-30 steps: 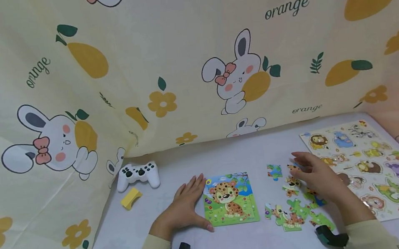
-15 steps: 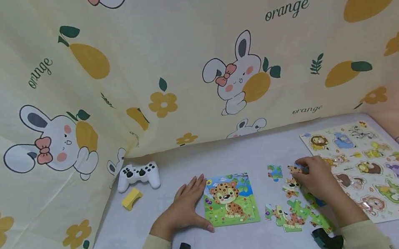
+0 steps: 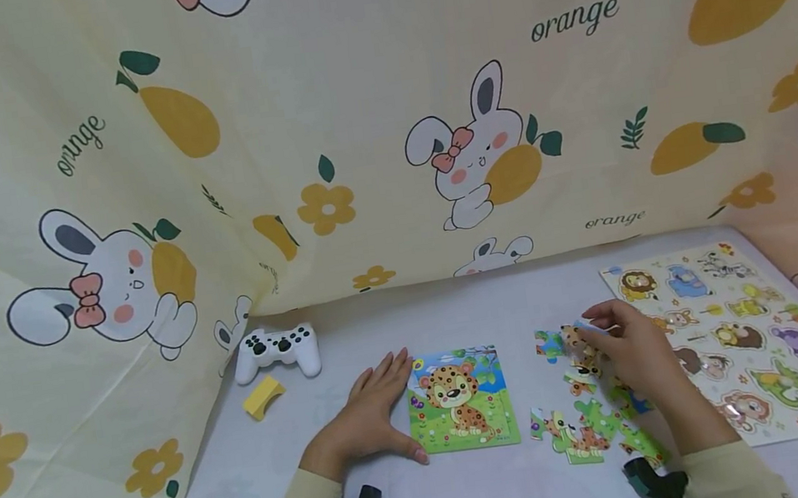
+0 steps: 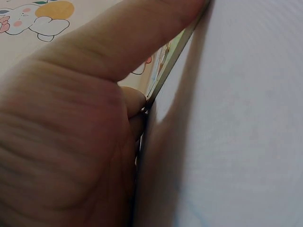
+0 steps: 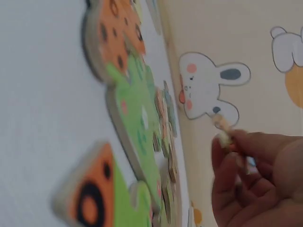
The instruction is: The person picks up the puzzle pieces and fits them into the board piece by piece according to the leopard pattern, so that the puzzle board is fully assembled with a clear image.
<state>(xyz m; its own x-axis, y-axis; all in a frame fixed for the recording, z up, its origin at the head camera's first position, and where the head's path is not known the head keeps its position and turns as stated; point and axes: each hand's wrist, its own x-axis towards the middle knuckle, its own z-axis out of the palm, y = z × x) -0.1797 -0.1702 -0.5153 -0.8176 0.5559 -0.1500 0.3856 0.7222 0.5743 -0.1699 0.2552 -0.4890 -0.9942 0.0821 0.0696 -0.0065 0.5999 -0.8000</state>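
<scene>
My left hand (image 3: 368, 417) lies with its fingers stretched out at the left edge of a square leopard puzzle board (image 3: 495, 404). The thumb is at the board's lower left corner, the other fingertips at its upper left. In the left wrist view the palm and thumb (image 4: 137, 42) stand along the board's edge. Over the loose pieces to the right, my right hand (image 3: 631, 344) pinches a small spotted puzzle piece (image 5: 221, 126) between thumb and fingers. A blue-and-green piece (image 3: 549, 343) is just left of it, and joined-looking green and orange pieces (image 3: 599, 418) lie below.
A white game controller (image 3: 276, 351) and a yellow arched block (image 3: 263, 397) sit at the left of the white table. A large animal board (image 3: 782, 341) lies at the right, partly behind the right forearm. A printed curtain (image 3: 382, 117) hangs behind.
My right hand reached down to the spotted piece at the top of the pile, took it between its fingertips and has lifted and shifted it slightly left. The left hand stays still.
</scene>
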